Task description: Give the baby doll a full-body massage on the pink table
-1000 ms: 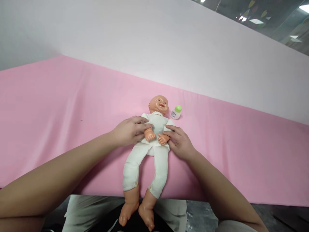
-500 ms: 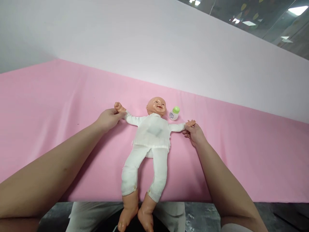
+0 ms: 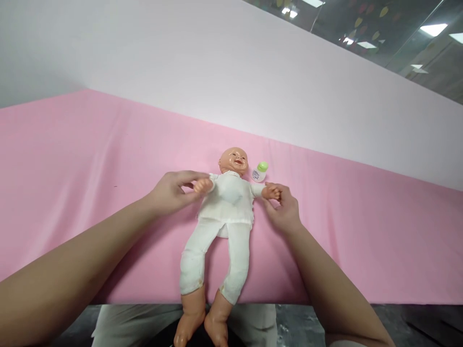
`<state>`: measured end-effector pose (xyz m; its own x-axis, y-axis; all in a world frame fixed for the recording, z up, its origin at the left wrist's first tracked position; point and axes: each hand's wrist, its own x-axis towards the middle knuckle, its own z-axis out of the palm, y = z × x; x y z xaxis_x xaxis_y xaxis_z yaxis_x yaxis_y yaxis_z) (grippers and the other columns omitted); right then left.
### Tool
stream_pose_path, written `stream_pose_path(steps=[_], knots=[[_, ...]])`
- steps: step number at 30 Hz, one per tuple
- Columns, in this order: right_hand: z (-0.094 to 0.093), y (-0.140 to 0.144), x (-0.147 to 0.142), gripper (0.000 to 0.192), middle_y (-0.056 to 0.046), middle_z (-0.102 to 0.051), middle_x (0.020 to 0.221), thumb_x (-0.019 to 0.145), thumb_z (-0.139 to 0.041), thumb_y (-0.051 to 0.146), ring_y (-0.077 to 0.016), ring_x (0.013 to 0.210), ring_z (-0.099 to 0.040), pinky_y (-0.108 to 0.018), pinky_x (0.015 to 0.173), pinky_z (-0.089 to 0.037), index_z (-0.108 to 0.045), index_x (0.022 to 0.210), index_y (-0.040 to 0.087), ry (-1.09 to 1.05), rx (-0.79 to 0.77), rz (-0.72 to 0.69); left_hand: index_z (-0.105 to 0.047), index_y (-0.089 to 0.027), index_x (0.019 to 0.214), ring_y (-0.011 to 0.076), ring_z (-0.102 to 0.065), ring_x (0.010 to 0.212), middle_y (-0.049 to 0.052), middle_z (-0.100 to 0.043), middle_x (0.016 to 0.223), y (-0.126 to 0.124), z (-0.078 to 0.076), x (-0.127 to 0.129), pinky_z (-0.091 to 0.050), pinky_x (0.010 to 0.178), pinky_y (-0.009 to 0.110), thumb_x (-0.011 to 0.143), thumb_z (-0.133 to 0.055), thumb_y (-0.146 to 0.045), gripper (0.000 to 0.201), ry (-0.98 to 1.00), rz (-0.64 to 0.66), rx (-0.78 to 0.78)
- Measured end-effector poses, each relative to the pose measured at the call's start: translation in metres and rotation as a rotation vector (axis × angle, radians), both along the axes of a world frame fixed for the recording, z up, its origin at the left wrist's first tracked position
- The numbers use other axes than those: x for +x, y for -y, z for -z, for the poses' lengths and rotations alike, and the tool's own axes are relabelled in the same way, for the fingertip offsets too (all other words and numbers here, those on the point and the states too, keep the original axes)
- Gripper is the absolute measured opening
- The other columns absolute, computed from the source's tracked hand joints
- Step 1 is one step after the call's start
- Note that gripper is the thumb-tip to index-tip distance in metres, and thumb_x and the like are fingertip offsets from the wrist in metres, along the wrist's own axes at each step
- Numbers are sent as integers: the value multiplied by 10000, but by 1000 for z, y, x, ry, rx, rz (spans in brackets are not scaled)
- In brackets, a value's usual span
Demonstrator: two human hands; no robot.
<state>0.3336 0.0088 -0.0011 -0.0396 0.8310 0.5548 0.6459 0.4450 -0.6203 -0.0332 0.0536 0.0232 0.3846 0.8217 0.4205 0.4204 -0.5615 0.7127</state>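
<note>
A baby doll (image 3: 227, 197) in a white top and trousers lies on its back, face up, its head toward the wall and its bare feet past the table's front edge. At the doll's arm on the left side, my left hand (image 3: 173, 193) grips it near the wrist between thumb and fingers. My right hand (image 3: 285, 209) is closed round the other arm at the wrist, with the doll's small hand (image 3: 271, 193) showing. Both doll arms are bent in and raised toward the chest. Close by the head, a small white bottle with a green cap (image 3: 259, 171) leans at a tilt.
A pink cloth (image 3: 361, 231) covers the table. Behind it rises a white wall (image 3: 217, 72) with a glass pane (image 3: 361, 33) above. My lap in light trousers (image 3: 126, 325) is below the front edge, near the doll's feet.
Both my hands have moved inward with the doll's arms. The arms were stretched out to the sides and are now folded in toward its body.
</note>
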Motion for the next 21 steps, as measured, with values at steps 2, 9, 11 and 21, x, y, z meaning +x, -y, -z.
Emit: stream_pose_path(steps=[2,9,11,21], knots=[[-4,8,-14,412,-78,-762,1349,900,-678,176,-290,1233,-746,-519,1078,-635,-687,1297,285,203,84,-138,-791,-293,1256,258,-761,1106,46,-811,1240,4,1,5,-610,989,384,928,-737,-403,350,-120,152,179],[-1,12,-34,396,-63,-747,1409,965,-621,89,-289,1396,-636,-520,1182,-579,-774,1271,290,540,187,-331,-795,-308,1290,256,-729,1190,38,-802,1297,3,7,14,-581,1055,403,947,-683,-315,361,-367,238,351],[1,11,-33,394,-52,-751,1402,971,-618,105,-285,1375,-646,-518,1176,-580,-782,1269,303,503,177,-335,-799,-299,1267,256,-728,1181,38,-806,1286,3,7,15,-572,1064,405,936,-682,-325,352,-367,225,344],[12,-31,24,745,-118,-758,1328,883,-799,485,-246,1111,-764,-408,937,-672,-523,1525,228,-548,-251,70,-662,-211,1041,235,-727,935,36,-778,1032,-15,15,-4,-571,834,333,927,-628,-468,283,10,-372,-170]])
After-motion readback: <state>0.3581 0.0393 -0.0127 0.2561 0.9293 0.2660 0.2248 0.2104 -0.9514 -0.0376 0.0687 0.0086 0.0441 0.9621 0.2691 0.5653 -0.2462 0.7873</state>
